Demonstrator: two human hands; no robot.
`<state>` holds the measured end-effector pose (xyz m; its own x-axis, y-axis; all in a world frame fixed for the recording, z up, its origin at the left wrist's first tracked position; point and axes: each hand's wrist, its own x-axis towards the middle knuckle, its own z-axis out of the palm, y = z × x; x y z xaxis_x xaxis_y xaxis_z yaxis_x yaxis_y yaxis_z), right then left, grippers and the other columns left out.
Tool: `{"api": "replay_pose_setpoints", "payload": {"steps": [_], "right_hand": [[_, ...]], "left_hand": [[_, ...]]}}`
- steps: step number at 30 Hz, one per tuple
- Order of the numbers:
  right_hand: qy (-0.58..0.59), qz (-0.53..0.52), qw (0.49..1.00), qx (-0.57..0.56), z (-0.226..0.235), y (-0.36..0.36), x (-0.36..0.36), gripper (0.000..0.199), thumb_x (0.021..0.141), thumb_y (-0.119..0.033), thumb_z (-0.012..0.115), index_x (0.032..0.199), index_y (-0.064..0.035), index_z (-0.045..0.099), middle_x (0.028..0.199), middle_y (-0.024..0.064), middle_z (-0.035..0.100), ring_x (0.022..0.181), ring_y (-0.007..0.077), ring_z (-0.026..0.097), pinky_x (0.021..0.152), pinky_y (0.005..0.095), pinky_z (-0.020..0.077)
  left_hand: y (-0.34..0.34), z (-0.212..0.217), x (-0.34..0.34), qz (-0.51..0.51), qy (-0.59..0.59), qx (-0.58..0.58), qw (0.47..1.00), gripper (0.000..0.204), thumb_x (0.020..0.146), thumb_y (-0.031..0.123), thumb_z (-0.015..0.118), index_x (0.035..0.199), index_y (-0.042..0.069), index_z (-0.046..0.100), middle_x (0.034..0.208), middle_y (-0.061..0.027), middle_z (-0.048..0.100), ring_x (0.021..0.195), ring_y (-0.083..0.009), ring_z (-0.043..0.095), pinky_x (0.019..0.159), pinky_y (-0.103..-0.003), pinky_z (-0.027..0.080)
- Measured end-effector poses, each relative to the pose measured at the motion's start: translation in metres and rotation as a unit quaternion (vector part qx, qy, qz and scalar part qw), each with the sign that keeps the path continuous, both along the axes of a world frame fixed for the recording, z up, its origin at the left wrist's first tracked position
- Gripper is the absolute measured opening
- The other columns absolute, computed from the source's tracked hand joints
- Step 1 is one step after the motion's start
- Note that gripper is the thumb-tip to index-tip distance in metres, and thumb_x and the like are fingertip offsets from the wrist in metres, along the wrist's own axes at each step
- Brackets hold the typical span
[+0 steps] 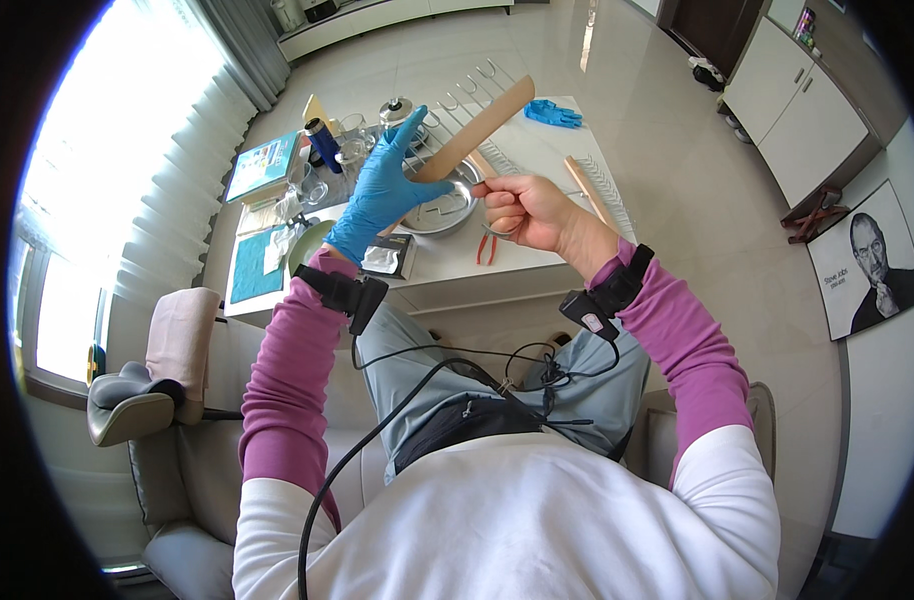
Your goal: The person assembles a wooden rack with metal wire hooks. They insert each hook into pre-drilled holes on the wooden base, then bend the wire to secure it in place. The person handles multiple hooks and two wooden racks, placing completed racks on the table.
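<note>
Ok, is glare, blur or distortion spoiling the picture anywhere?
In the head view, the window at left is blown out, washing out much of the sheer curtain; the glossy floor carries a bright reflection; fisheye bending bows the far white cabinet; the left hand and right hand look fairly sharp, though detail at the right fingertips is too small to tell.

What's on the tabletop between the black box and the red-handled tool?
Nothing: head view shows bare white tabletop between the black box and the red-handled tool. The metal bowl sits just beyond that stretch.
</note>
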<state>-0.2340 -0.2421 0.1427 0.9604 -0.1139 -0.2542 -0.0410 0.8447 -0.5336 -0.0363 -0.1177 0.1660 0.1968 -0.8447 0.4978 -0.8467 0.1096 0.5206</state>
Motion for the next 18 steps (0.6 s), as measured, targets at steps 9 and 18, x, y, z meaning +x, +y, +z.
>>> {"api": "replay_pose_setpoints", "payload": {"steps": [9,18], "right_hand": [[0.137,-0.189,0.837,-0.496,0.004,0.018,0.008,0.019,0.094,-0.019,0.057,0.100,-0.0016,0.056,0.080,0.0057,0.063,0.062,0.0101,0.057,0.052,0.0232,0.0464],[0.101,-0.218,0.609,-0.756,0.003,0.022,0.004,0.023,0.087,-0.021,0.067,0.086,0.0012,0.063,0.068,0.0116,0.067,0.060,0.0207,0.067,0.056,0.0324,0.0510]], "left_hand": [[-0.002,-0.003,-0.001,0.010,-0.019,-0.003,1.000,0.102,0.063,0.025,0.089,0.147,0.009,0.033,0.133,-0.0196,0.050,0.121,-0.0333,0.052,0.103,-0.041,0.043],[-0.003,-0.007,-0.001,0.037,-0.058,0.007,0.998,0.099,0.063,0.027,0.088,0.146,0.008,0.035,0.126,-0.0200,0.055,0.114,-0.0341,0.056,0.096,-0.040,0.046]]}}
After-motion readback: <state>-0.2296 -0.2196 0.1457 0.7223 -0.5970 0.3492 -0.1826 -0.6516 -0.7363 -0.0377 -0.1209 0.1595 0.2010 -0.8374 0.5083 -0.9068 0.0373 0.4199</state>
